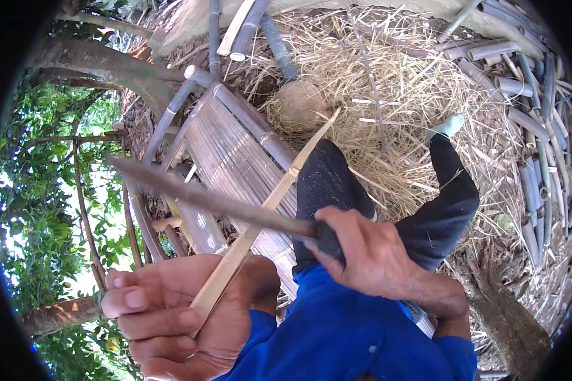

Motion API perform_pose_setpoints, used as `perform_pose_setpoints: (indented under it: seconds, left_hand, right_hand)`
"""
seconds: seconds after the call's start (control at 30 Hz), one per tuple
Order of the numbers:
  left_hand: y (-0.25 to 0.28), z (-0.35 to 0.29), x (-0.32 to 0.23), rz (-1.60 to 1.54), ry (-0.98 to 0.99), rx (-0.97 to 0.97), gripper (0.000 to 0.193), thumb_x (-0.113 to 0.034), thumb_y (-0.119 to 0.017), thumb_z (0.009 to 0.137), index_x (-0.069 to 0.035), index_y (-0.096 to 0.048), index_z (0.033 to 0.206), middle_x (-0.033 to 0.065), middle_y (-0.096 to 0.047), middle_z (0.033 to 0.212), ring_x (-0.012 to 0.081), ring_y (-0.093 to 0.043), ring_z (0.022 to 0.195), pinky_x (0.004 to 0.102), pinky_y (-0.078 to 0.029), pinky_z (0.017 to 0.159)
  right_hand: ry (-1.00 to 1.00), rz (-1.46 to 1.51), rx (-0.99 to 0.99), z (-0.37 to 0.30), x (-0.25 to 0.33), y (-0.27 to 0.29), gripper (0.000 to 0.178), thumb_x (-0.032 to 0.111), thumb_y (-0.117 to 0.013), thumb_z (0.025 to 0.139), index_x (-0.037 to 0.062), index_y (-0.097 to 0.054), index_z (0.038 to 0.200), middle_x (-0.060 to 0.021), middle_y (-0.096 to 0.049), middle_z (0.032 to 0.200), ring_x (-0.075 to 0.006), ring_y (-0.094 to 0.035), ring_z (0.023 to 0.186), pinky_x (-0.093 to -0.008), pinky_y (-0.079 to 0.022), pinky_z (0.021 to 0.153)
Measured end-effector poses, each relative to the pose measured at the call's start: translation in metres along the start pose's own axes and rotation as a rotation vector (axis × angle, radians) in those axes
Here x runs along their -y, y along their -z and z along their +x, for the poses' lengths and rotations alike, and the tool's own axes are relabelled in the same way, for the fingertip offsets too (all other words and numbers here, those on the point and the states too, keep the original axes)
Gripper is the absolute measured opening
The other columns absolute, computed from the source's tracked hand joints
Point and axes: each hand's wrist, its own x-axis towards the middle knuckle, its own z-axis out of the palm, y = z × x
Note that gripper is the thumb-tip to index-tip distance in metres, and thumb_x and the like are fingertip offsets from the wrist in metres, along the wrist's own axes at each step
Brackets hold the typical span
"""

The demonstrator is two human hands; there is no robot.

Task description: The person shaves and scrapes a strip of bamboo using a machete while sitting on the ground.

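Observation:
My left hand [181, 311] is palm up at the lower left, its fingers curled over the lower end of a pale split bamboo strip [235, 257]. The strip slants up and to the right across my body, with a node partway along and a thin, splintered far tip. In my right hand [378, 254] is the dark handle of a long machete [190, 192]. Its brown-grey blade points to the upper left and crosses over the strip near the strip's middle. Whether the edge touches the strip, I cannot tell.
A slatted bamboo bench [229, 143] lies beside my bent leg [327, 184]. Pale bamboo shavings [394, 82] cover the ground ahead, around a rounded brown lump [300, 105]. Cut bamboo poles [531, 174] are piled at right. A tree trunk [505, 311] stands lower right; foliage [51, 190] fills the left.

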Motion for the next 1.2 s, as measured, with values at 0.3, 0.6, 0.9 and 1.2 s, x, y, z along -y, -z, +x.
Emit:
perform_pose_setpoints:
  seconds: [0.3,0.6,0.9,1.2]
  left_hand:
    - [0.007,-0.005,-0.010,-0.049,-0.055,-0.011,0.037,-0.025,-0.048,0.094,-0.017,-0.037,0.060,0.0008,-0.034,0.063,0.0195,-0.047,0.077,0.0425,-0.040,0.084]
    - [0.010,-0.008,0.004,0.064,-0.129,-0.090,0.036,-0.025,-0.052,0.090,-0.015,-0.037,0.059,0.0012,-0.040,0.061,0.0242,-0.055,0.080,0.0438,-0.040,0.083]
    - [0.005,-0.001,0.007,0.001,-0.063,-0.071,0.032,-0.025,-0.055,0.084,-0.015,-0.039,0.058,0.0060,-0.047,0.066,0.0275,-0.053,0.082,0.0435,-0.037,0.083]
    - [-0.022,-0.002,0.037,-0.031,-0.036,0.135,0.029,-0.027,-0.058,0.096,-0.017,-0.051,0.069,-0.0019,-0.047,0.074,0.0194,-0.054,0.084,0.0365,-0.038,0.082]
  right_hand:
    - [-0.001,0.033,-0.039,-0.014,-0.011,-0.014,0.031,0.010,-0.070,0.083,0.0020,-0.050,0.105,-0.0149,-0.059,0.074,-0.0344,-0.065,0.063,-0.0445,-0.055,0.053]
    - [-0.110,-0.166,0.033,-0.002,-0.028,-0.014,0.025,0.013,-0.065,0.085,0.0011,-0.050,0.101,-0.0187,-0.060,0.069,-0.0331,-0.067,0.058,-0.0423,-0.054,0.047]
    - [-0.407,-0.146,0.105,-0.005,-0.074,-0.047,0.032,0.021,-0.063,0.096,-0.0010,-0.052,0.116,-0.0257,-0.068,0.084,-0.0460,-0.068,0.075,-0.0529,-0.055,0.064]
    - [-0.642,-0.274,0.119,0.003,-0.232,-0.085,0.032,0.024,-0.067,0.093,0.0021,-0.050,0.108,-0.0250,-0.069,0.084,-0.0450,-0.068,0.073,-0.0542,-0.054,0.064]
